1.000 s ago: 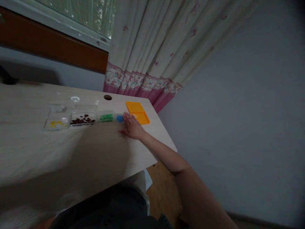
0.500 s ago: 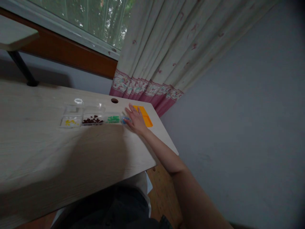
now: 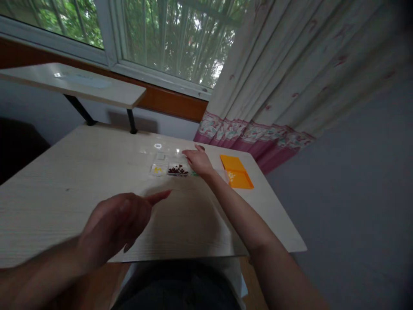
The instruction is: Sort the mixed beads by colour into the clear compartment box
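Observation:
My right hand [image 3: 199,162] reaches over a row of small clear boxes, its fingers apart, near the raised lid of the box of dark brown pieces [image 3: 178,171]. Some green pieces [image 3: 194,174] are partly hidden beneath it. At the row's left end stands a clear box with yellow pieces [image 3: 158,170]. My left hand [image 3: 118,219], somewhat blurred, hovers above the table's near part. Its index finger points toward the boxes, the thumb is apart, and nothing shows in it. Past my right wrist lies an open orange case [image 3: 240,178] with white pieces [image 3: 231,175].
The pale wooden table [image 3: 93,172] ends at a rounded right corner near the wall. A raised shelf [image 3: 106,88] on black legs stands at the back left. A curtain [image 3: 248,125] hangs behind the table, beside the window [image 3: 180,47].
The view has swung left, and my left hand has entered it. My right hand has moved left from the blue pieces beside the orange case, uncovering the white pieces in it.

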`<act>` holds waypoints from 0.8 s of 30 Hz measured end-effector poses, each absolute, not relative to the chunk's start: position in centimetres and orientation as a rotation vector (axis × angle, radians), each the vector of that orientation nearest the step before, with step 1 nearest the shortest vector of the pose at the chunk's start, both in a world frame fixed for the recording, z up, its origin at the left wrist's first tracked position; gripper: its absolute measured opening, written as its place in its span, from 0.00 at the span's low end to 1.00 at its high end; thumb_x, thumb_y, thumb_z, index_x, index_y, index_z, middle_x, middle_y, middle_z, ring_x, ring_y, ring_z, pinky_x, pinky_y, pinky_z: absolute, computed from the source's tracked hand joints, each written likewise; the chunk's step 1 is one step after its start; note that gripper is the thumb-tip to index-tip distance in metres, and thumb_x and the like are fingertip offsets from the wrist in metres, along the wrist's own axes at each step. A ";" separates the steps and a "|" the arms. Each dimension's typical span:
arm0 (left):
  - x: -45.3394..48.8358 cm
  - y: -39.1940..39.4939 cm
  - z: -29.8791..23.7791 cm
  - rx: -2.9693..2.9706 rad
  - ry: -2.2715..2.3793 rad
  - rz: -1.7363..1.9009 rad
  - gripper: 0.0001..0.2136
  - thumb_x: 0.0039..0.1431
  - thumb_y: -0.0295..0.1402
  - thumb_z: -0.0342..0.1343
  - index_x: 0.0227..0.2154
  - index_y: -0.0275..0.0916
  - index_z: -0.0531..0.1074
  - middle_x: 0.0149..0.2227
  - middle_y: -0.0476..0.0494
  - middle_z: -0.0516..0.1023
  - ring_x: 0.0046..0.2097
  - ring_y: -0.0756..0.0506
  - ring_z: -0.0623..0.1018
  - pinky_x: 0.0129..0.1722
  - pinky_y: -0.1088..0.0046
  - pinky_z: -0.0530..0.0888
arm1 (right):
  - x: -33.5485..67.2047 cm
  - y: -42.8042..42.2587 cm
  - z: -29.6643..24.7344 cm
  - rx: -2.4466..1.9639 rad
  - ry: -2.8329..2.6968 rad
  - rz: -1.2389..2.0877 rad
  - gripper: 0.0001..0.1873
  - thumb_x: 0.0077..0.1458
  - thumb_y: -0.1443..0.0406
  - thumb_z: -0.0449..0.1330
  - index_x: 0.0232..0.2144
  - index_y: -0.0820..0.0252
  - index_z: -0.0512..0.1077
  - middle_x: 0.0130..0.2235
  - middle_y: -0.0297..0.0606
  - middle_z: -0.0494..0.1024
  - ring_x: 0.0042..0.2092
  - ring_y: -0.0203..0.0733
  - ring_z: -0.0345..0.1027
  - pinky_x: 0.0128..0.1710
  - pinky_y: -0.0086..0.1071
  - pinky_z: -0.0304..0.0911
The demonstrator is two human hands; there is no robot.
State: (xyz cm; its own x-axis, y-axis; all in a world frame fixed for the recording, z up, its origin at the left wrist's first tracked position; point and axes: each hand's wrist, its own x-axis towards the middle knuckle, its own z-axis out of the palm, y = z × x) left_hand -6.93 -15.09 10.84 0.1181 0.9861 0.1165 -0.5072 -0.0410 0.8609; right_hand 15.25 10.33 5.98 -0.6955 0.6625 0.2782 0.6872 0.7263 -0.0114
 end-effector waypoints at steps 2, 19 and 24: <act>-6.1 -13.6 12.2 0.928 0.633 1.413 0.22 0.60 0.44 0.57 0.14 0.42 0.63 0.11 0.56 0.59 0.17 0.53 0.63 0.66 0.54 0.63 | 15.6 9.5 4.8 -1.014 -2.711 -0.164 0.18 0.62 0.71 0.49 0.51 0.61 0.71 0.54 0.45 0.76 0.55 0.43 0.70 0.69 0.50 0.40; -5.3 -11.2 12.7 0.699 0.736 1.413 0.23 0.61 0.38 0.51 0.16 0.40 0.47 0.11 0.57 0.48 0.14 0.56 0.52 0.30 0.70 0.80 | 15.7 5.5 0.2 -1.013 -2.618 0.042 0.25 0.64 0.58 0.51 0.59 0.65 0.65 0.63 0.52 0.65 0.66 0.49 0.55 0.68 0.52 0.42; -6.3 -5.7 8.1 0.828 0.861 1.564 0.21 0.56 0.35 0.57 0.15 0.38 0.53 0.12 0.55 0.52 0.15 0.56 0.53 0.15 0.79 0.56 | 12.5 6.8 1.8 -1.117 -2.394 0.034 0.19 0.62 0.63 0.53 0.54 0.60 0.70 0.61 0.47 0.69 0.62 0.48 0.61 0.66 0.49 0.48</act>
State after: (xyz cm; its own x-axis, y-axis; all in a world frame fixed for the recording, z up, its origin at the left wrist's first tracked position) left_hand -6.35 -5.67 8.11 -0.1413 0.9882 0.0598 -0.4777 -0.1210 0.8702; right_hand 12.52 6.80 1.82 -0.5420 0.7254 0.4244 0.7131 0.6642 -0.2246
